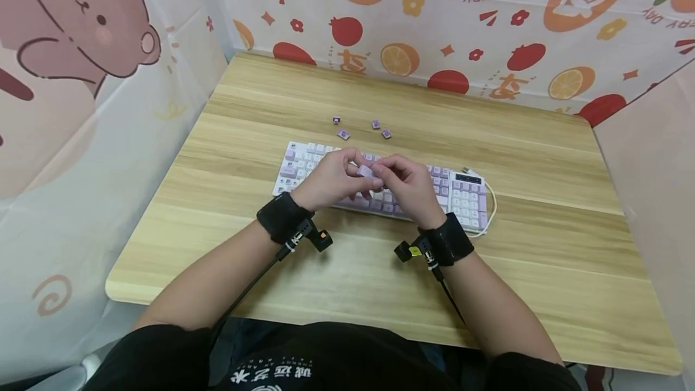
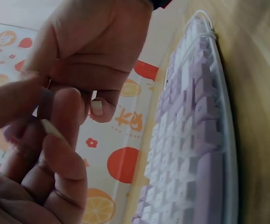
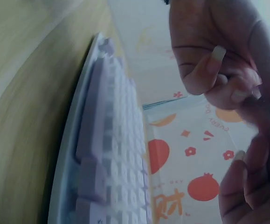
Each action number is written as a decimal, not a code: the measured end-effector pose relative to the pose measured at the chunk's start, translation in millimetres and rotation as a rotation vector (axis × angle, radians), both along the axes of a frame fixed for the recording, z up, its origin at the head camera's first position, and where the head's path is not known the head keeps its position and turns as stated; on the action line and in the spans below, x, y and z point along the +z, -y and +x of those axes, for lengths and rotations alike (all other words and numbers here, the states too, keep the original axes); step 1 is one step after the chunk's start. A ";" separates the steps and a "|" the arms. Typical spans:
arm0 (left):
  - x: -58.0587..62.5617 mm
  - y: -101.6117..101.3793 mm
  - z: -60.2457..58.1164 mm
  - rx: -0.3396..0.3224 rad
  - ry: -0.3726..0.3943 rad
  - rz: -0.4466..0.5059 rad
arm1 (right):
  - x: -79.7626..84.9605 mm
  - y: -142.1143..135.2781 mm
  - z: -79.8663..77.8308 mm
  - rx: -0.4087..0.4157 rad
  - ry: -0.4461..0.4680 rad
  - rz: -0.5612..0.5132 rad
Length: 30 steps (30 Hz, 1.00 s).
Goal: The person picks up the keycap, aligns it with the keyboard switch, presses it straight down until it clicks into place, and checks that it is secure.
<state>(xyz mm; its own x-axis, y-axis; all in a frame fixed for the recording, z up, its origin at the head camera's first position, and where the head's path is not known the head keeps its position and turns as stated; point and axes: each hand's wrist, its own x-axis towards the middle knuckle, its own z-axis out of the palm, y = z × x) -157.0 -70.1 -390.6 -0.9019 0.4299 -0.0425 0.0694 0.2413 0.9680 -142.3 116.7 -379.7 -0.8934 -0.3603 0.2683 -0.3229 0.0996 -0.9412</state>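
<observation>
Both hands meet above a white and purple keyboard [image 1: 469,204], covering part of its middle. My left hand [image 1: 338,178] holds a light purple keycap [image 1: 365,171] between thumb and fingers. From the other side my right hand [image 1: 409,187] pinches at the same keycap, its thumb and index fingertip at the edge. In the left wrist view the fingers of both hands come together beside the keyboard [image 2: 209,163], and the keycap is mostly hidden and blurred. The right wrist view shows the right hand's curled fingers [image 3: 251,186] close to the left hand's.
Several loose purple keycaps [image 1: 343,134] lie on the wooden table [image 1: 244,246] behind the keyboard. A white cable [image 1: 493,204] loops round the keyboard's right end. Printed curtains [image 1: 402,23] stand along the table's back and left side.
</observation>
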 end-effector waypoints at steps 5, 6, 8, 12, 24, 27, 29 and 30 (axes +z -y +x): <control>-2.2 1.6 3.2 0.042 -0.015 0.027 | -0.9 -5.8 0.5 0.082 -0.155 0.054; -2.5 1.7 3.9 0.052 -0.013 0.041 | -2.1 -6.4 0.2 0.086 -0.205 0.066; -3.6 1.4 5.0 0.075 -0.006 0.070 | -7.3 -6.4 -2.5 0.073 -0.318 0.103; -6.5 -0.7 7.3 0.110 0.012 0.132 | -22.0 -3.7 -10.0 -0.027 -0.530 0.193; -6.0 28.4 20.8 0.067 -0.431 -0.170 | -36.2 4.8 -14.2 -0.102 -0.706 0.293; -6.4 38.0 29.3 0.036 -0.687 -0.365 | -38.6 13.5 -11.2 -0.051 -0.721 0.353; -8.3 46.5 34.0 0.009 -0.742 -0.445 | -40.3 22.0 -8.7 0.020 -0.717 0.399; -9.5 52.3 35.6 0.003 -0.750 -0.485 | -41.1 26.7 -7.8 0.061 -0.704 0.418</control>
<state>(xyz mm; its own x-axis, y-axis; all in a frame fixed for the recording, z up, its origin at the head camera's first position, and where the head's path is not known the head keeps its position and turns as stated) -121.4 -122.5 -400.1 -0.7664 0.5160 0.3824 0.6423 0.6136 0.4593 -150.1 90.0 -420.8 -0.5420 -0.5971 0.5914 -0.8399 0.3610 -0.4053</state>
